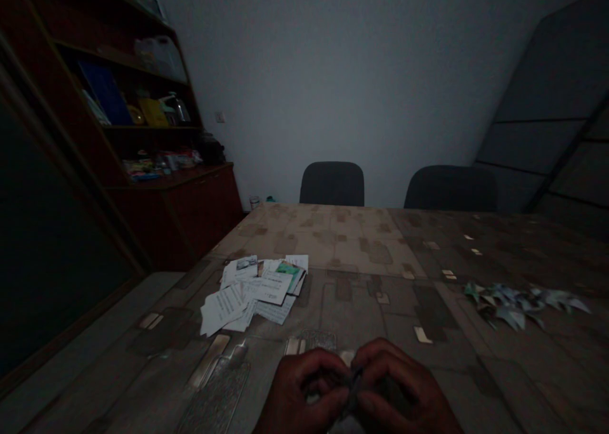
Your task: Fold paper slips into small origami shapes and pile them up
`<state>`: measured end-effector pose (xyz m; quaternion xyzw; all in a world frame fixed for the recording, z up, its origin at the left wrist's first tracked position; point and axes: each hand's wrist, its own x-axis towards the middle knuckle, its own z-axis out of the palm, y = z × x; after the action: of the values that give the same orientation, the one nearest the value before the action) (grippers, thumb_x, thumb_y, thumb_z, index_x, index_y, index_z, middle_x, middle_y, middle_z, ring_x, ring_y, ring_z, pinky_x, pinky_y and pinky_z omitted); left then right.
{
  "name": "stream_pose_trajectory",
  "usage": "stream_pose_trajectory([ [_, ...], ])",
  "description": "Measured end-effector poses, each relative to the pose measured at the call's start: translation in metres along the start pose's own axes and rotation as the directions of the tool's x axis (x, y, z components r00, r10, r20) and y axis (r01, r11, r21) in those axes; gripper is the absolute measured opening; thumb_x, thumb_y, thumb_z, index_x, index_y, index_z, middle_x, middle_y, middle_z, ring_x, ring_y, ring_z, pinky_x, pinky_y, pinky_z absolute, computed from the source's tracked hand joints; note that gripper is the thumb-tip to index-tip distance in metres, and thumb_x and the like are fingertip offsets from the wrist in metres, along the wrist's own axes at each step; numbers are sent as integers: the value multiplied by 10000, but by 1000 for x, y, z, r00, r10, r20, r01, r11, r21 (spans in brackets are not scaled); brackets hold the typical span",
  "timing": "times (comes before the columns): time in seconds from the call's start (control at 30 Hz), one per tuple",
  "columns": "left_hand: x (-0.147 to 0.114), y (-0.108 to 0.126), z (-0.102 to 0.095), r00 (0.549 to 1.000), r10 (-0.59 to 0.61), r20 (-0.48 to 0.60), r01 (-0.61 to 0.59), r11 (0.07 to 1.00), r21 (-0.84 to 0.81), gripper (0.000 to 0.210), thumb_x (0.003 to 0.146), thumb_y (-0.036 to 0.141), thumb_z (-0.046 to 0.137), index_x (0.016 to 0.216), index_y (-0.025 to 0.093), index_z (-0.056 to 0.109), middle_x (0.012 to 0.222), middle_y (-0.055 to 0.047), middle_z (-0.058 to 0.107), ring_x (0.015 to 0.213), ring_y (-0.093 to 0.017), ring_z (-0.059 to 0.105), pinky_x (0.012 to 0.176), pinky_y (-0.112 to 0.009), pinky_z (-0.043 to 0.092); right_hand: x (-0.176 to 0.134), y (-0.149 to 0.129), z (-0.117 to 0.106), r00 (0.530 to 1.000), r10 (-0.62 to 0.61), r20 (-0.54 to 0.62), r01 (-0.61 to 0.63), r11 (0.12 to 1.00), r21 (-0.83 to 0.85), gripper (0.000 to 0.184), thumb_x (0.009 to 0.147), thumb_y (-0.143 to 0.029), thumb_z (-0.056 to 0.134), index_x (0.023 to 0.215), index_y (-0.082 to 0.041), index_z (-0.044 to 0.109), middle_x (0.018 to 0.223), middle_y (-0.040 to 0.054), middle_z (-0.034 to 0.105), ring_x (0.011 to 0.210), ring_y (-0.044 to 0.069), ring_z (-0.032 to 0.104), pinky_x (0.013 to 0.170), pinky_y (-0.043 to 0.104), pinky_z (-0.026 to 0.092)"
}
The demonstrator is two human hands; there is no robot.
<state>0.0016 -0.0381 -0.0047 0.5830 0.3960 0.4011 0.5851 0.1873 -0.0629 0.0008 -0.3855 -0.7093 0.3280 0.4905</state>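
Near the table's front edge, my left hand [309,393] and my right hand [399,386] meet, fingertips pinched together. Between them is a small folded piece of paper [353,389], dark in the dim light and mostly covered by the fingers. Ahead and to the left lies a loose pile of printed paper pieces [252,291], flat and overlapping, one with a green patch. Over on the right side sits a cluster of folded paper shapes [518,301] with pointed tips.
A patterned cloth covers the table [333,237]. Beyond its far edge stand two dark chairs, one in the middle [332,183] and one to the right [451,188]. A reddish-brown shelf cabinet [190,196] with bottles and boxes is at the left, against a pale wall.
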Motion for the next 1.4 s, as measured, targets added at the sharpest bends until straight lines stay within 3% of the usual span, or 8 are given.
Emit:
stream_pose_trajectory([
  [0.13, 1, 3, 7, 996, -89, -18, 87, 988, -124, 206, 611, 208, 779, 707, 162, 603, 588, 39, 587, 552, -96, 526, 520, -180, 361, -1, 3, 4, 997, 27, -75, -28, 999, -15, 71, 763, -172, 628, 703, -209, 624, 731, 6, 609, 666, 157, 589, 603, 250, 462],
  [0.27, 3, -4, 10, 991, -121, 55, 131, 955, -265, 378, 657, 426, 806, 715, 163, 540, 571, 17, 606, 480, -97, 536, 507, -206, 387, -1, 3, 6, 991, 61, -120, -65, 998, -25, 66, 740, -188, 615, 679, -208, 604, 675, -11, 585, 612, 142, 547, 575, 237, 427],
  [0.4, 1, -8, 9, 993, -93, 67, 108, 957, -270, 471, 729, 585, 711, 778, 129, 606, 583, -25, 633, 528, -137, 596, 561, -245, 442, -2, 0, 8, 972, 158, -174, -165, 986, -30, 71, 742, -222, 596, 674, -210, 576, 632, -30, 553, 581, 136, 523, 560, 229, 402],
  [0.6, -1, -2, 6, 1000, -13, -18, 13, 1000, 1, 217, 660, 241, 751, 841, 148, 674, 773, -48, 689, 661, -151, 604, 614, -235, 457, -4, 2, 10, 937, 286, -199, -296, 955, -20, 118, 718, -311, 620, 708, -212, 555, 609, -37, 523, 591, 151, 513, 569, 240, 397],
  [0.77, 1, 1, 5, 998, 56, 25, -60, 979, 197, 139, 679, 167, 658, 817, 159, 641, 709, -32, 668, 633, -151, 595, 579, -223, 432, -2, 2, 11, 948, 284, -144, -290, 957, -25, 116, 710, -305, 624, 749, -197, 605, 625, -25, 563, 600, 152, 530, 572, 238, 399],
  [0.93, 4, 1, 7, 1000, -14, 6, 13, 994, 107, 222, 653, 164, 684, 789, 183, 510, 667, 18, 600, 575, -111, 537, 542, -197, 368, -1, 3, 9, 953, 279, -118, -286, 957, -53, 189, 757, -343, 614, 639, -200, 580, 583, -29, 539, 572, 149, 519, 547, 234, 379],
  [1.13, 9, -8, 7, 970, -206, 125, 208, 978, -2, 326, 579, 336, 804, 671, 167, 541, 580, 49, 509, 533, -96, 452, 522, -207, 304, -4, 8, 10, 915, 365, -170, -372, 928, -4, 254, 760, -417, 611, 640, -207, 531, 570, -41, 502, 572, 152, 501, 557, 243, 377],
  [1.4, 7, -14, 9, 968, -230, 100, 238, 968, -75, 408, 582, 443, 843, 611, 159, 552, 537, 23, 598, 491, -108, 536, 512, -213, 371, -8, 16, 13, 920, 361, -150, -366, 930, -8, 371, 824, -522, 557, 635, -211, 489, 571, -39, 478, 570, 147, 477, 554, 243, 377],
])
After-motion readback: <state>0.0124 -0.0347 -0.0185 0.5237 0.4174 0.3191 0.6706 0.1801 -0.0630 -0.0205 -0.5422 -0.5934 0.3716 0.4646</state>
